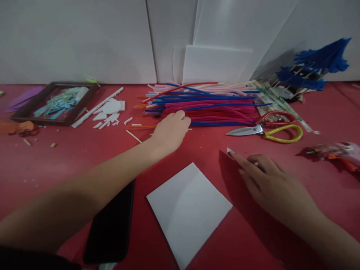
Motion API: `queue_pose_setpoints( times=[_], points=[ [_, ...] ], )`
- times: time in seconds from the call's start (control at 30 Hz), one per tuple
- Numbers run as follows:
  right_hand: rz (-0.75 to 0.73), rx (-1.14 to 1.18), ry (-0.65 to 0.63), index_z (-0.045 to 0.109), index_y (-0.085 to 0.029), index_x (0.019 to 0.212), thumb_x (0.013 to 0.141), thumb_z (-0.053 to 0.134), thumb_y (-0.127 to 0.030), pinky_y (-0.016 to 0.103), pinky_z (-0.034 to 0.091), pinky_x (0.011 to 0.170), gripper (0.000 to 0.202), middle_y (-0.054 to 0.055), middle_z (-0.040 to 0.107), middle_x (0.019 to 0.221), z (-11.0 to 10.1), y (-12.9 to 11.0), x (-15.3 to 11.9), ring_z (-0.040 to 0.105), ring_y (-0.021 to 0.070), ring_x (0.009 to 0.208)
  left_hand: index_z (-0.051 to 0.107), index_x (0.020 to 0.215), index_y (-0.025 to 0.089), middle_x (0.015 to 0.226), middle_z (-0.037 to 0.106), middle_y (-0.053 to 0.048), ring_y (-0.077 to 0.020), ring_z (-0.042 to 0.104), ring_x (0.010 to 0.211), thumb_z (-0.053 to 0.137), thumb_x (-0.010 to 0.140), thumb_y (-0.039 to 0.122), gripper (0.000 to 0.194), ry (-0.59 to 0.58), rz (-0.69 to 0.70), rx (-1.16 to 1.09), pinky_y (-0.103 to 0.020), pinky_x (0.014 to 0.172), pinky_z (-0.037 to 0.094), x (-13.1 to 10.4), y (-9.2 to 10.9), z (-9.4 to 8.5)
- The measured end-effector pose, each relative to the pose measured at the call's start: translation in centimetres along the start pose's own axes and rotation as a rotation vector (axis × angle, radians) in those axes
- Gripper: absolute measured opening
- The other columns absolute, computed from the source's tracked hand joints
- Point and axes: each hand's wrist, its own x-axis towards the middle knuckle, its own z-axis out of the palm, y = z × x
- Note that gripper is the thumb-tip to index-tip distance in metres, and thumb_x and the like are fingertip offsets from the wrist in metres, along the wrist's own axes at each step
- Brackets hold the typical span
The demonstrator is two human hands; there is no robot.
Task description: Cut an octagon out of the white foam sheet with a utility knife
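The fingers of my left hand (171, 131) are curled down at the near edge of the pipe cleaners (213, 107); their tips are hidden, so I cannot tell whether they pinch anything. My right hand (267, 183) is low over the table, index finger reaching forward, the others loosely bent. A small pointed white tip (228, 150) shows at that index fingertip; I cannot tell what it belongs to or how firmly it is held.

The pipe cleaners lie just beyond and to the right of my left fingers, their long axis running left to right, crosswise to my forearm. My left hand is clearly the nearer one; the right is apart from them, on my side of the scissors (264, 129).

Between my hands and nearer to me, a white foam board square (189, 213) lies flat, one corner toward the pipe cleaners. A dark phone (111, 228) lies partly under my left forearm. Farther left are white scraps (112, 107) and a brown frame (53, 122), all on the red table (206, 148).
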Motion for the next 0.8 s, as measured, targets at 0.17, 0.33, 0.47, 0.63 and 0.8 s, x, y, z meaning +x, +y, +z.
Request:
queue_pose_setpoints(
  times=[0.17,0.33,0.47,0.63,0.8],
  points=[
    [0.001,0.026,-0.025,0.060,-0.018,0.144,0.104,0.036,-0.023,0.034,0.051,0.051,0.047,0.013,0.067,0.094,0.0,0.3,-0.1,0.067,0.0265,0.077,0.070,0.100,0.010,0.106,0.063,-0.014,-0.0248,0.059,0.099,0.044,0.095,0.003,0.028,-0.032,-0.034,0.024,-0.036,0.084,0.047,1.0,-0.3,-0.3],
    [-0.013,0.031,-0.014,0.061,-0.016,0.142,0.105,0.037,-0.023,0.034,0.050,0.051,0.045,0.012,0.066,0.094,-0.1,0.4,-0.1,0.067,0.0259,0.075,0.067,0.098,0.010,0.105,0.062,-0.013,-0.0254,0.058,0.099,0.048,0.092,-0.001,0.024,-0.100,0.026,0.037,-0.036,0.082,0.048,-1.6,2.4,-2.0],
    [-0.039,0.020,-0.010,0.059,-0.016,0.142,0.106,0.035,-0.023,0.035,0.051,0.054,0.044,0.012,0.066,0.094,0.0,0.5,-0.2,0.067,0.0262,0.076,0.064,0.090,0.015,0.093,0.061,-0.008,-0.0244,0.062,0.090,0.052,0.089,0.000,0.020,-0.141,0.108,0.034,-0.033,0.070,0.051,-5.9,6.1,-2.6],
    [-0.005,0.071,-0.012,0.057,-0.019,0.144,0.104,0.039,-0.026,0.039,0.054,0.059,0.045,0.011,0.068,0.094,0.3,0.8,-0.3,0.067,0.0282,0.076,0.066,0.098,0.016,0.094,0.065,-0.006,-0.0200,0.064,0.070,0.056,0.092,0.006,0.015,-0.182,0.116,0.083,-0.027,0.045,0.045,-10.1,8.1,-0.8],
    [-0.120,0.221,0.096,0.059,-0.018,0.138,0.101,0.049,-0.019,0.037,0.056,0.068,0.038,0.009,0.074,0.095,0.1,0.2,-0.3,0.070,0.0256,0.081,0.068,0.090,0.016,0.115,0.069,-0.010,-0.0258,0.065,0.100,0.069,0.093,0.016,0.003,0.123,0.136,-0.039,-0.037,0.077,0.060,-11.1,6.7,1.4]
  ],
)
